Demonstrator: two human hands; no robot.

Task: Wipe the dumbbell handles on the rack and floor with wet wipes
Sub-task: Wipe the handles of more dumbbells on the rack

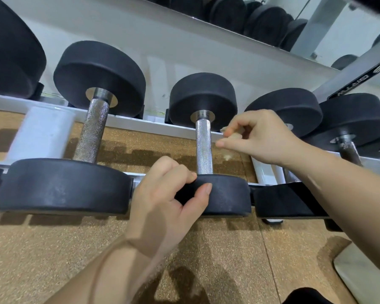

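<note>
Spanning the frame from left to right, a white rack (127,123) carries a row of black-headed dumbbells across its back and front rails, above a cork-patterned floor (228,249). On a grey upright at the rack's right end, a black strip (360,82) bears white lettering and a logo, seen at an angle and not legible. A large dumbbell (92,132) lies towards the left end, its knurled handle running from back rail to front rail. Just to its right lies the smaller dumbbell (204,148) being handled. Its long axis runs the same way, one head resting at the back rail and the near head (228,194) at the front rail, with the bright knurled steel handle bare between them. Further right lies another dumbbell (349,150) with a darker, rust-flecked handle. The left hand (162,200) reaches up from the lower left, forearm bare with a thin band at the wrist. It grasps the near head's rim, fingers curled over the top edge and the thumb pressed on its front face. The right hand (261,137) comes in from the right, wrist level, hovering just beside the upper part of the handle. Its fingers are curled in toward the thumb, and whether they pinch anything cannot be told.
</note>
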